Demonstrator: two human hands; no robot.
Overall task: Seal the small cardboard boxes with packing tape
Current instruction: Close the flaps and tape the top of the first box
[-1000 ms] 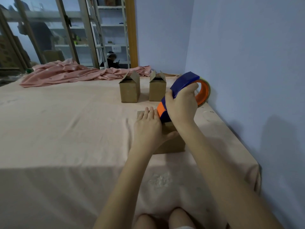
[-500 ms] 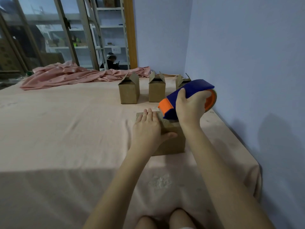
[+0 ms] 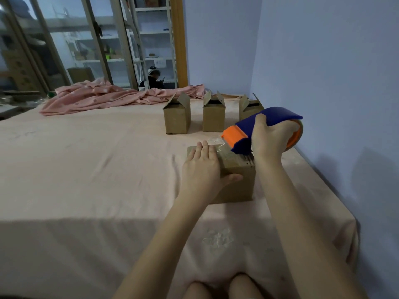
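The left hand (image 3: 203, 169) lies flat, fingers together and thumb spread, pressing down on the top of the closed brown cardboard box (image 3: 234, 180) directly beneath it. The right hand (image 3: 268, 139) is wrapped around the blue and orange plastic tape dispenser (image 3: 259, 128), which hangs just above the far right edge of the same box. A strip of clear packing tape (image 3: 218, 145) runs from the dispenser's orange mouth down to the box top, just beyond the left fingertips.

Status (judged from the present layout): sealing of this box is in progress, with tape laid across the top and the strip not yet cut.

Remaining work: three small brown cardboard boxes (image 3: 177, 117) stand in a row well beyond both hands, on the pink cloth-covered surface (image 3: 86, 169). Their top flaps stand up, so none is sealed. Their interiors are in shadow; contents cannot be determined.

A rumpled pink fabric (image 3: 103, 98) lies far beyond the left hand.
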